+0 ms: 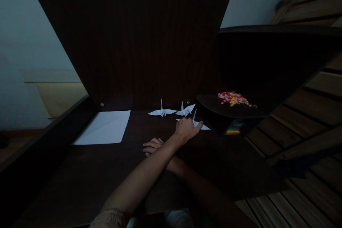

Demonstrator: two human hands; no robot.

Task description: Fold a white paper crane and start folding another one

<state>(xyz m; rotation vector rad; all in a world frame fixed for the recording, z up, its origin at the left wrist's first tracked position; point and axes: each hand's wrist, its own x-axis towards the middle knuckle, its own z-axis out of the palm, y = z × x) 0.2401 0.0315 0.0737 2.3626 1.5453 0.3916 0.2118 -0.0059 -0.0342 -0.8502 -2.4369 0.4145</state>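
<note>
My arms are crossed, the left over the right. My left hand (pixel 185 129), back side up, is at a white origami crane (pixel 201 125). Its thumb rests by the crane's right wing, and its other fingers are mostly hidden; the crane's body is partly covered. My right hand (pixel 153 146) lies on the desk to the left, under my left forearm, fingers stretched out and holding nothing. Behind the left hand, a second crane (pixel 186 110) stands near the back panel. A third crane (pixel 161 112) stands to its left with wings spread.
A white paper sheet (pixel 105 128) lies on the left of the dark desk (pixel 80 171). On a rounded shelf (pixel 211 104) at right sits a pile of small colourful pieces (pixel 233 98). Below it is a yellow-edged object (pixel 233 132). A tall dark panel (pixel 139 42) rises behind.
</note>
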